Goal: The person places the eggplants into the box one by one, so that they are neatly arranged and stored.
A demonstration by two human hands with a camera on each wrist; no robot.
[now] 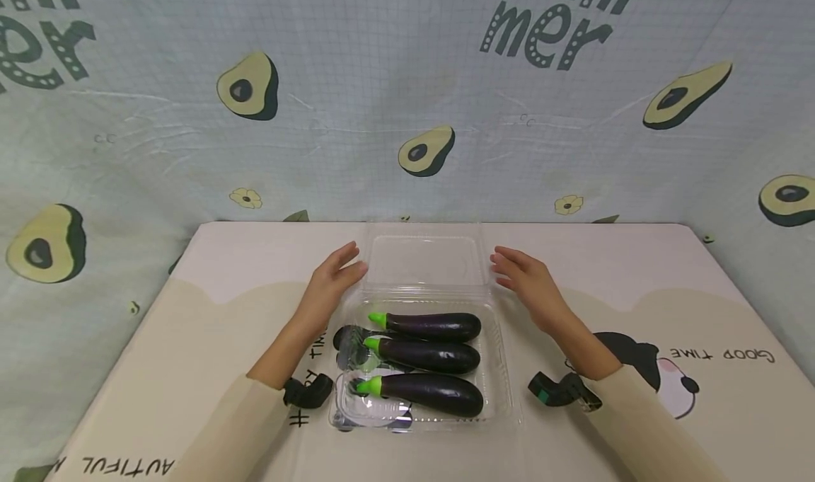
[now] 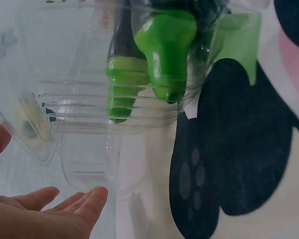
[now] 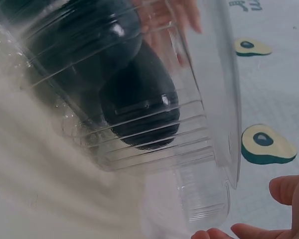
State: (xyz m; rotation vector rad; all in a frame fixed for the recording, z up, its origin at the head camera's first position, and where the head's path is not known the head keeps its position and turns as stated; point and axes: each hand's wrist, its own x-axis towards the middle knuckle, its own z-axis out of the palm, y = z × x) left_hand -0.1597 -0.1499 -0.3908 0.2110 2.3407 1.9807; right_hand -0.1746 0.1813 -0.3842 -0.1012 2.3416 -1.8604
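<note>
A clear plastic clamshell box (image 1: 499,397) lies on the table with its lid (image 1: 423,261) folded back, away from the person. Three dark purple eggplants (image 1: 426,354) with bright green stem ends lie side by side in its base, stems toward the left. My left hand (image 1: 331,280) is beside the lid's left edge, thumb and fingers extended and nothing held. On the opposite side my right hand (image 1: 525,280) faces the lid's right edge, fingers spread loosely and holding nothing. Green stem ends (image 2: 169,55) show through the box wall in the left wrist view.
Dark wrist camera mounts (image 1: 308,391) sit at both wrists. The pale table cover (image 1: 637,262) carries printed dog figures and lettering. A curtain (image 1: 344,78) printed with avocados hangs along the table's far edge.
</note>
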